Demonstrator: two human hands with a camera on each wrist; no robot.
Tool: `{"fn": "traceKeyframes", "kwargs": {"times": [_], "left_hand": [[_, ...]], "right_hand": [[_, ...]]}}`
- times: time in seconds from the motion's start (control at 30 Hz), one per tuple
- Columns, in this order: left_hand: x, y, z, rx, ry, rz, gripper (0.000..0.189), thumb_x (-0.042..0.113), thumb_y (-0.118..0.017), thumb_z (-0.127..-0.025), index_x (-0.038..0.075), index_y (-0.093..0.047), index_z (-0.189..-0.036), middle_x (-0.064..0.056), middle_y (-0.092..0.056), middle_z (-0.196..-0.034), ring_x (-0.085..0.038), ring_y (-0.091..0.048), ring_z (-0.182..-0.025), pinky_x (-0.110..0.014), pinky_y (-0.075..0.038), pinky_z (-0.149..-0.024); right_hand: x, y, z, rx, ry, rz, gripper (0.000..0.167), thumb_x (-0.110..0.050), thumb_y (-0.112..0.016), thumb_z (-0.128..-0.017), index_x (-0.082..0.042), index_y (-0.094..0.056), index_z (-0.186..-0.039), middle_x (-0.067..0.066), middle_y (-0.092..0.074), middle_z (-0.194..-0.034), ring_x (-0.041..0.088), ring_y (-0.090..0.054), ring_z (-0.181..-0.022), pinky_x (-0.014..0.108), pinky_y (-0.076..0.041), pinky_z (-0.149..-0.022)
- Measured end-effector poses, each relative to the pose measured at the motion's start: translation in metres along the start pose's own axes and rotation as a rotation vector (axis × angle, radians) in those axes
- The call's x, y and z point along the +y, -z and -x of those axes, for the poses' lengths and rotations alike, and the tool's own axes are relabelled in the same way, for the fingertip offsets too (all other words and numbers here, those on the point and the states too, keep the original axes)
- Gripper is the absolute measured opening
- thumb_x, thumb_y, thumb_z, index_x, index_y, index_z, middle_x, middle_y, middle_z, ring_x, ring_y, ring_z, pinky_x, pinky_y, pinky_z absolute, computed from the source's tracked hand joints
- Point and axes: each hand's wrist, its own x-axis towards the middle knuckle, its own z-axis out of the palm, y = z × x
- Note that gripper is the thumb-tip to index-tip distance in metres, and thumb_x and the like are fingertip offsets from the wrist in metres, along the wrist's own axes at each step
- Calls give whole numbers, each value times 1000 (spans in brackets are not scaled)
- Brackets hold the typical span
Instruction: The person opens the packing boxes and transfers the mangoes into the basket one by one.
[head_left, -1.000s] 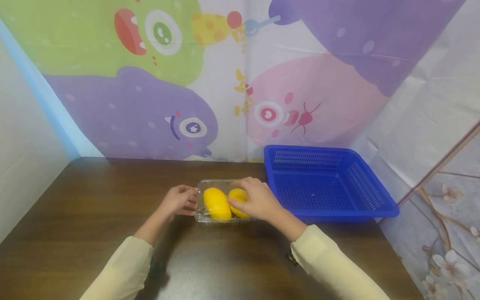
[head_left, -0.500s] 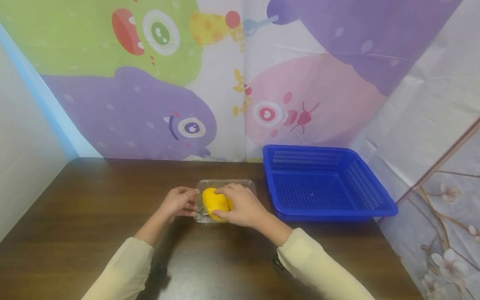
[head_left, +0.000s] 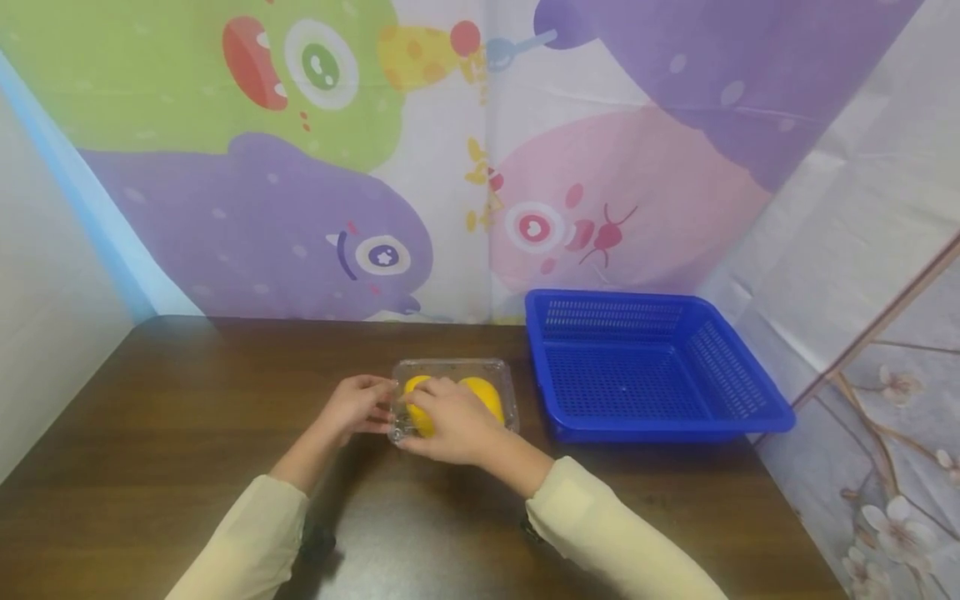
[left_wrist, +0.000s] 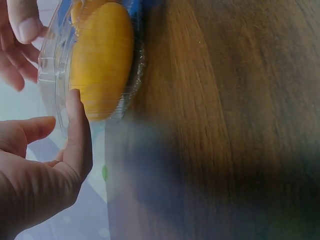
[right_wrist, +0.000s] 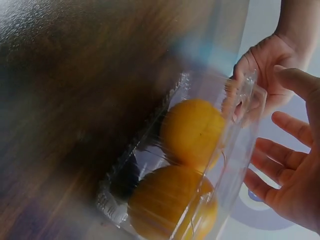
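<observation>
Two smooth yellow mangoes lie side by side in a clear plastic box (head_left: pixel 480 364). The right mango (head_left: pixel 483 396) shows beside my right hand (head_left: pixel 457 421), which is over the left mango (left_wrist: pixel 102 62) and hides much of it in the head view. In the right wrist view my right fingers are spread and loosely bent over the box's top, apart from the fruit. My left hand (head_left: pixel 356 406) stays at the box's left side. In the left wrist view one straight left finger (left_wrist: pixel 79 130) lies against the clear wall, the thumb held apart.
A blue plastic basket (head_left: pixel 622 392) with slotted walls stands to the right of the box, with nothing in it. Both stand on a brown wooden table (head_left: pixel 187 433). A cartoon-printed cloth (head_left: pixel 315 208) hangs behind the table's back edge.
My right hand has moved left across the box, from over the right mango to over the left one. The left hand and the box have kept their places.
</observation>
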Motion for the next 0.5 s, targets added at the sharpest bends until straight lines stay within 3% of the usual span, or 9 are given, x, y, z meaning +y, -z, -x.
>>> {"fn": "traceKeyframes", "kwargs": {"times": [0.5], "left_hand": [[0,0,0,-30,7,31,47,14,-48,-96,-10,-36,-134,-10,-56,-97,-11,-56,-65,-26,-57,-61]], "right_hand": [[-4,-3,-8,-81,62,163,51,-46,-68,-80,-22,-58,-124,4,-57,-127,20,-52,-118,33,-46,-96]]}}
